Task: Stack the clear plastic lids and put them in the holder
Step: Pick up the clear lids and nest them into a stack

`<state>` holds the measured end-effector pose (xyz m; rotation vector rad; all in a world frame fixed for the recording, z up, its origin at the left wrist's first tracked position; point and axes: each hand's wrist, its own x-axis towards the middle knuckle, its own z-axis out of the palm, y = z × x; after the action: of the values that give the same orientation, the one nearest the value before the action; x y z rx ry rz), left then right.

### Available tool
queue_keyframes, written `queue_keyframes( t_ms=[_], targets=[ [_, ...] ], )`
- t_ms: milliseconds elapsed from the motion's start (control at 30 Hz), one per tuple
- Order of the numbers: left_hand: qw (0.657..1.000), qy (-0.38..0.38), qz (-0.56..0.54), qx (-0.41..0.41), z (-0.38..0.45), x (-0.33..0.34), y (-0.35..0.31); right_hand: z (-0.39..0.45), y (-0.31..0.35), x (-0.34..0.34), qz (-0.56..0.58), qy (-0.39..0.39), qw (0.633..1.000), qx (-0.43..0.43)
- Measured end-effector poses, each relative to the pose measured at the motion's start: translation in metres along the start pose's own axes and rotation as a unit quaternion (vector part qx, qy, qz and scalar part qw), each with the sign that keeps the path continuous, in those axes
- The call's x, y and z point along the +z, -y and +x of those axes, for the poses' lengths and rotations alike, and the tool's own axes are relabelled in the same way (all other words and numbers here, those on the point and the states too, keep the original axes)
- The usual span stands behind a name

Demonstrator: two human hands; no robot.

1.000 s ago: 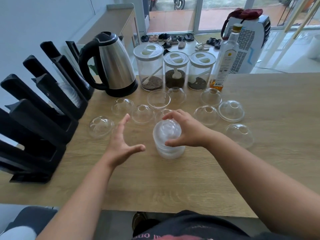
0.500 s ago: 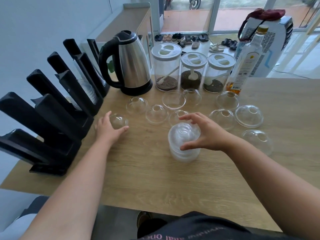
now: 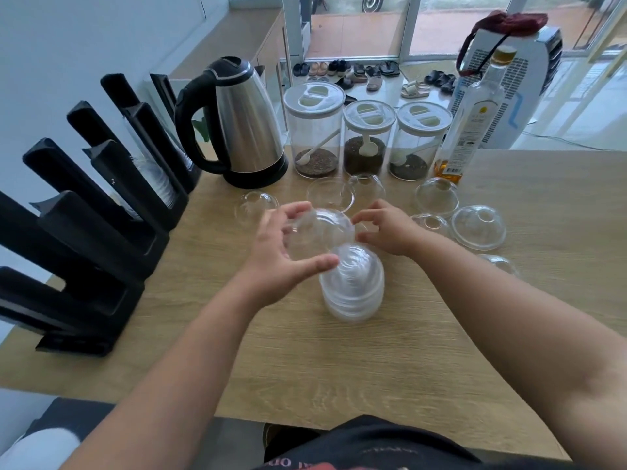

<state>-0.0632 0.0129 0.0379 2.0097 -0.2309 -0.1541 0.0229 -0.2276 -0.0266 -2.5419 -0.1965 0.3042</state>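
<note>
A stack of clear dome lids stands on the wooden table in front of me. My left hand holds one clear dome lid in the air just above and behind the stack. My right hand is beside that lid on its right, fingers curled near its rim, and I cannot tell whether they touch it. Several loose dome lids lie behind, among them one at the left and one at the right. The black slotted holder stands at the table's left edge.
A steel kettle stands behind the lids on the left. Three clear canisters and a glass bottle line the table's back. The table's front edge runs just before my body.
My left hand picked up the loose lid from the left and carried it over the stack. My right hand came off the stack and moved up beside the lid.
</note>
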Motion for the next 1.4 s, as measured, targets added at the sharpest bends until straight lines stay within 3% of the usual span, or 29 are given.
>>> queue_keyframes(
  t_ms=[233,500,633,767,833,933,1033,1167,1300,1400],
  targets=[
    [0.983,0.124,0.132,0.023,0.006,0.037,0.001,-0.001,0.001,0.004,-0.025,0.013,1.0,-0.001],
    [0.983,0.123,0.138,0.008,0.01,0.051,0.011,-0.021,-0.019,0.007,-0.014,-0.019,1.0,-0.002],
    [0.985,0.116,0.124,0.01,0.009,0.054,0.013,-0.034,-0.016,-0.005,0.0,-0.083,0.997,0.01],
    [0.993,0.096,0.068,0.016,0.003,0.052,0.014,-0.06,0.001,-0.036,0.184,-0.188,0.965,0.013],
    [0.997,0.075,0.013,0.014,0.002,0.045,0.017,-0.074,0.016,-0.048,0.25,-0.201,0.947,-0.012],
    [0.997,0.024,-0.071,0.02,0.001,0.028,0.028,-0.092,0.041,-0.057,0.236,-0.132,0.961,-0.047],
    [0.991,-0.076,-0.109,0.008,0.008,0.006,0.048,-0.101,0.059,-0.055,0.145,-0.026,0.987,-0.057],
    [0.991,-0.133,0.03,-0.011,0.028,-0.016,0.076,-0.1,0.068,-0.036,0.044,0.011,0.997,-0.064],
    [0.973,-0.078,0.217,0.003,0.056,-0.02,0.087,-0.097,0.063,-0.024,0.033,0.038,0.996,-0.071],
    [0.961,-0.049,0.272,0.018,0.077,-0.014,0.089,-0.096,0.06,-0.026,0.03,0.061,0.995,-0.07]
  ],
)
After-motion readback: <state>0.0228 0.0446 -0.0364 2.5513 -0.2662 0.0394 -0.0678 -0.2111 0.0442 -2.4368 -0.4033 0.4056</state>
